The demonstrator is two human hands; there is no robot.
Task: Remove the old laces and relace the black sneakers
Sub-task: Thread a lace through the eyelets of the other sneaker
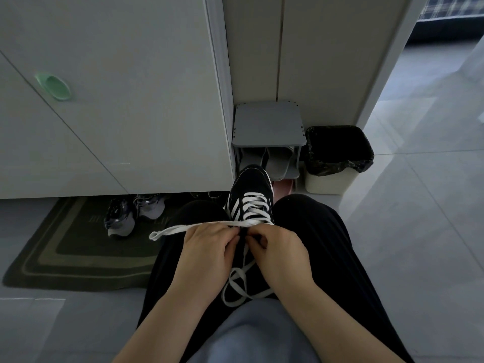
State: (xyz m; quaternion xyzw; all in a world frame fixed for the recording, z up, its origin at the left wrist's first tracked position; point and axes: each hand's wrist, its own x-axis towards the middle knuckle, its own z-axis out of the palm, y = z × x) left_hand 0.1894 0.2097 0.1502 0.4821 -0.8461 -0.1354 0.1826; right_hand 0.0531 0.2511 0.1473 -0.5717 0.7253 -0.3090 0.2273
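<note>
A black sneaker [248, 187] with white stripes rests between my knees, toe pointing away from me. A white lace [255, 205] runs crisscross through its eyelets. My left hand [209, 247] and my right hand [277, 247] meet at the top of the tongue, each pinching the lace there. One loose end of the lace [167, 231] stretches out to the left over my thigh. The other end lies in loops [235, 286] on my lap between my wrists. The heel of the sneaker is hidden behind my hands.
A grey pair of sneakers [131, 213] stands on a dark doormat [65, 258] at the left, below a white cabinet [117, 113]. Ahead are a small grey shoe rack [267, 127] with slippers and a bin [337, 158] with a black liner. Pale floor tiles lie to the right.
</note>
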